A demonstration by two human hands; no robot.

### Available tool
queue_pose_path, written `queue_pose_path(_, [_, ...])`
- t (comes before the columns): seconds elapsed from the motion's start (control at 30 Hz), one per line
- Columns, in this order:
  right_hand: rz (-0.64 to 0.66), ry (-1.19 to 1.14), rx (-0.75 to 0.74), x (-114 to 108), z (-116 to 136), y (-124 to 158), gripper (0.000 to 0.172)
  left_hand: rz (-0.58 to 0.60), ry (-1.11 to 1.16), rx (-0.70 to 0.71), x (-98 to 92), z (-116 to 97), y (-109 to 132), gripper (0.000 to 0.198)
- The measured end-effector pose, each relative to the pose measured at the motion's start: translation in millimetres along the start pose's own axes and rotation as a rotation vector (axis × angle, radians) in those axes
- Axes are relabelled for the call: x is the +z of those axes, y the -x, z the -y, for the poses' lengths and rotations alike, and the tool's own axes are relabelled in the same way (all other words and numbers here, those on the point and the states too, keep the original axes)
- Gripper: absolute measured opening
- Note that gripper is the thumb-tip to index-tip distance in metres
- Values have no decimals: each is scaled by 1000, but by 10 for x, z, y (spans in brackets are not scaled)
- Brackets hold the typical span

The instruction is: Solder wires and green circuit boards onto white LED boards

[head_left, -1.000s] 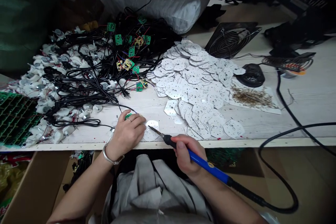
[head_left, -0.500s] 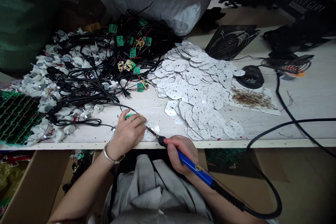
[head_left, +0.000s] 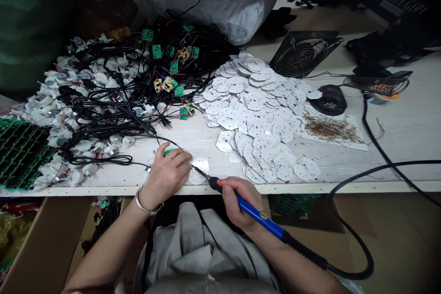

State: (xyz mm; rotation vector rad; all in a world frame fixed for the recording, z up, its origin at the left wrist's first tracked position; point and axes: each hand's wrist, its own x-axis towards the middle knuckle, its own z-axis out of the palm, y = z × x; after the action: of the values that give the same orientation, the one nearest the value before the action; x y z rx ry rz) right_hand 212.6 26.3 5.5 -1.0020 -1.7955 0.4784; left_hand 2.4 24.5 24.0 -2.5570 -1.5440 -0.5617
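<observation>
My right grip pinches the iron, tip held low at the plate; my left grip curls closed over a board.

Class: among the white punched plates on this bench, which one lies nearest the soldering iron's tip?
The plate beside the fingertips of the left hand; the tip of the soldering iron points at it, apart from the heap.

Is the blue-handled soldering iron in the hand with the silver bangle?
No, the blue-handled soldering iron is in the right hand, and the silver bangle circles the left wrist.
</observation>
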Motion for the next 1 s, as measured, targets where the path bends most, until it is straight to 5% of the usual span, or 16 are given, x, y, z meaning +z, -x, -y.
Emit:
queue_pose_path(0.27, [-118,-157,39,39,-94,29,15,22,13,-6,-2,2,8,9])
queue_pose_path(0.47, [44,-186,-98,147,-95,-90,31,29,-6,-6,-7,-1,9,9])
queue_pose_path(0.67, [139,-117,-72,213,-158,-31,27,42,-13,-7,-30,-33,-14,9])
queue_pose_path(1.0, [107,-68,-164,267,-282,24,24,86,-163,4,-15,-102,-64,13])
